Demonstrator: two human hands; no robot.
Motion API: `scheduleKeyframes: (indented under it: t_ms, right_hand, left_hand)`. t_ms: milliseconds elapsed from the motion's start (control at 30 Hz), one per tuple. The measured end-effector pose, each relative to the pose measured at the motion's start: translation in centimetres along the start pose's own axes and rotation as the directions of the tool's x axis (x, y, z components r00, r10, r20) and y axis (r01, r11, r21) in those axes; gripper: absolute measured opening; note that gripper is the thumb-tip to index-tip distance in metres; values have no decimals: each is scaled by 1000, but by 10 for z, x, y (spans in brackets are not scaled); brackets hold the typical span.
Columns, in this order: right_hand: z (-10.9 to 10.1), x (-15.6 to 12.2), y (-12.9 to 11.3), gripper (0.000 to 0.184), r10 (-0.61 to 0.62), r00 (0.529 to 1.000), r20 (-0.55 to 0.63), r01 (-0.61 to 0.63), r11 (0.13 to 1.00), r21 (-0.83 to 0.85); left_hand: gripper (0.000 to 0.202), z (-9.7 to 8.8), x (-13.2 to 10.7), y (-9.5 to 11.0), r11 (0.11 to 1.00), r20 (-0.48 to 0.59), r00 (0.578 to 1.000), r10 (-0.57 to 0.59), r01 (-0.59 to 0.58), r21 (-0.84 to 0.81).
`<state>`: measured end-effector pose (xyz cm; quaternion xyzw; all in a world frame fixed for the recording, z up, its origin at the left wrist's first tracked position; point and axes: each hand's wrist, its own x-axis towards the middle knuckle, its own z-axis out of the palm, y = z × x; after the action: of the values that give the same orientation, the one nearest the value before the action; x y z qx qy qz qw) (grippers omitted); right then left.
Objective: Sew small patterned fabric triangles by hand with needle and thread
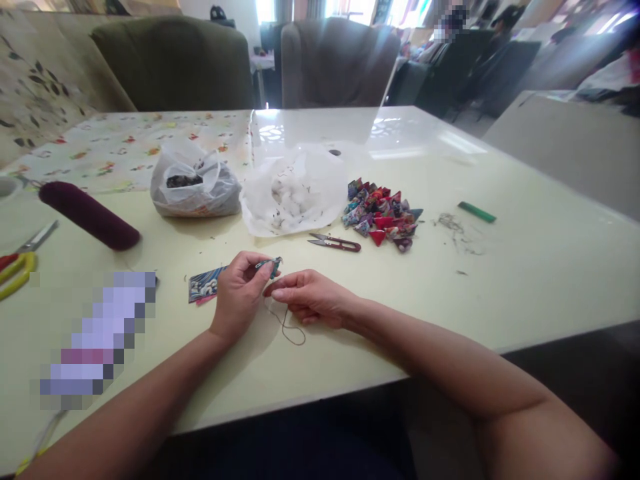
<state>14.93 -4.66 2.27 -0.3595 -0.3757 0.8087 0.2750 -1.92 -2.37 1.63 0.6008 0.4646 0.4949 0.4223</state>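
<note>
Pinched in my left hand (240,287) is a small teal patterned fabric piece (273,267), its edge showing above my thumb. Just to the right and slightly lower, my right hand (315,297) has thumb and forefinger pressed together close to the fabric. A thin brown thread (295,341) hangs in a loop below my right fingers. Whether a needle is in those fingertips cannot be made out. Beside my left hand lie flat patterned fabric pieces (203,285), dark blue over pink, partly covered by the hand.
Thread snips (337,244) lie beyond my hands, near a pile of stuffed fabric triangles (380,213). White stuffing (293,200) sits on a plastic bag, beside another bag (195,190). Left are a maroon roll (90,215) and yellow-handled scissors (23,267); right, a green object (477,212).
</note>
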Motion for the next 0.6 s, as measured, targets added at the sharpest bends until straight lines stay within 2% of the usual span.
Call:
scheduleKeyframes:
  t_ms: [133,200,267,400,600]
  right_hand:
    - [5,-3,7,30,-28,987,156,28,1000,3]
    - [8,-6,9,33,-78,982,173,87,995,-44]
    - [11,-12,7,34,-115,979,170,143,976,-163]
    - [17,-23,-3,34,-145,969,200,216,889,-404]
    - [19,-23,-5,35,-193,944,269,310,800,-513]
  left_hand:
    - [18,1,0,-1,999,20,1000,-3,4,-44]
    - [19,1,1,-2,998,23,1000,-14,15,-57]
    - [21,1,2,-3,997,19,999,-36,37,-71]
    - [22,2,2,-2,993,7,998,-69,69,-97]
    - [23,2,0,-2,992,29,997,-68,71,-105]
